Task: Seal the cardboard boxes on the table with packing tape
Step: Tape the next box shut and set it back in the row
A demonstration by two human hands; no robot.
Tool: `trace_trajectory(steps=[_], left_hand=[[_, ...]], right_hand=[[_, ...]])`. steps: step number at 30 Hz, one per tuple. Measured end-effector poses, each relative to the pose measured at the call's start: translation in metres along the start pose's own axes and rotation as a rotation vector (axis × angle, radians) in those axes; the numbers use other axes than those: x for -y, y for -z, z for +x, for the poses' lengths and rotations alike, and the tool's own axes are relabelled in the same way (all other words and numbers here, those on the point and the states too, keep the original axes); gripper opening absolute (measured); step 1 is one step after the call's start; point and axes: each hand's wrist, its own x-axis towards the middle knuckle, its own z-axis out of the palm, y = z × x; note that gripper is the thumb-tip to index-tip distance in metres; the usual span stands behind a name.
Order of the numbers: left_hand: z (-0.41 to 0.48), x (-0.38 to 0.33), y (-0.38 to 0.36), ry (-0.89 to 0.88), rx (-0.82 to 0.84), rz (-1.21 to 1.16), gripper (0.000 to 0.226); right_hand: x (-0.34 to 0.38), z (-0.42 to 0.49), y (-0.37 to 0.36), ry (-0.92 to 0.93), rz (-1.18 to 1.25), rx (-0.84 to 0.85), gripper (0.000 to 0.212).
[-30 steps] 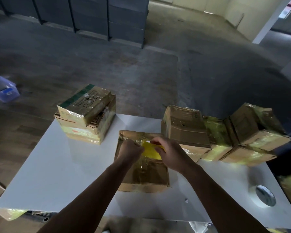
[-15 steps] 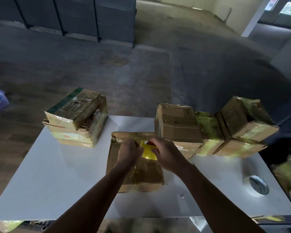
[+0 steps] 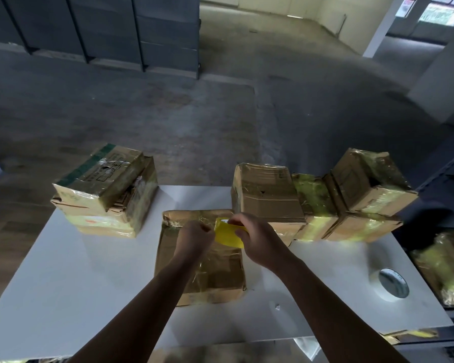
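Above a box (image 3: 220, 276), right hand (image 3: 258, 241) fingers are wrapping a tape roll (image 3: 227, 236) (yellow); left hand (image 3: 194, 238), at nine o'clock, is curling its fingers, hold unclear.

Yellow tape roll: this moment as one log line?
right hand grips tape roll | left hand pinches its edge | box beneath both

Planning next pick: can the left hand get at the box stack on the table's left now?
Likely yes: only bare table lies between the left hand and the box stack. But it is curled at the yellow tape roll, so it must release first.
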Motion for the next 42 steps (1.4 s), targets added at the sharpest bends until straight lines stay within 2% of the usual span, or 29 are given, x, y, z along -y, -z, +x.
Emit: trace_trajectory(steps=[3,7,11,15,18,20,22,26,29,32,35,39,40,42], left_hand=[[-0.002,-0.003,-0.003,-0.017,-0.003,0.033,0.019],[0.001,-0.004,-0.002,0.032,0.024,-0.037,0.023],[-0.002,-0.006,-0.002,-0.052,0.047,0.023,0.023],[-0.011,-0.007,-0.009,-0.209,-0.032,0.185,0.033],[-0.017,-0.004,-0.017,-0.371,-0.153,0.418,0.022],[-0.018,-0.001,-0.020,-0.404,-0.184,0.506,0.023],[-0.015,-0.001,-0.019,-0.336,-0.143,0.394,0.022],[-0.003,-0.007,0.001,0.043,0.196,-0.201,0.022],[0.002,-0.006,0.014,0.092,0.296,-0.308,0.023],[0.004,-0.006,0.016,0.092,0.334,-0.305,0.018],[0.001,-0.007,0.008,-0.035,0.179,-0.105,0.019],[-0.012,0.001,-0.006,-0.381,-0.218,0.438,0.018],[-0.013,0.005,-0.008,-0.419,-0.258,0.502,0.021],[-0.012,0.010,-0.010,-0.474,-0.281,0.464,0.020]], right_hand=[[-0.001,-0.001,0.002,-0.010,0.011,-0.009,0.033],[-0.004,-0.002,0.007,-0.004,0.017,-0.007,0.033],[-0.006,-0.004,0.009,-0.004,0.026,-0.008,0.030],[-0.006,-0.005,0.009,0.019,0.017,-0.016,0.028],[-0.004,-0.006,0.008,0.022,0.002,0.004,0.032],[-0.003,-0.005,0.007,0.029,-0.024,0.007,0.032],[-0.004,-0.003,0.007,0.027,-0.027,0.004,0.030],[-0.009,-0.002,0.015,-0.017,0.048,0.024,0.025],[-0.011,-0.002,0.019,-0.052,0.137,0.051,0.023],[-0.011,0.000,0.019,-0.051,0.123,0.081,0.024],[-0.007,0.003,0.015,-0.053,0.102,0.088,0.025],[0.001,0.006,0.009,-0.043,0.081,0.062,0.028],[0.002,0.006,0.009,-0.034,0.076,0.053,0.028],[0.004,0.007,0.009,-0.016,0.062,0.054,0.026]])
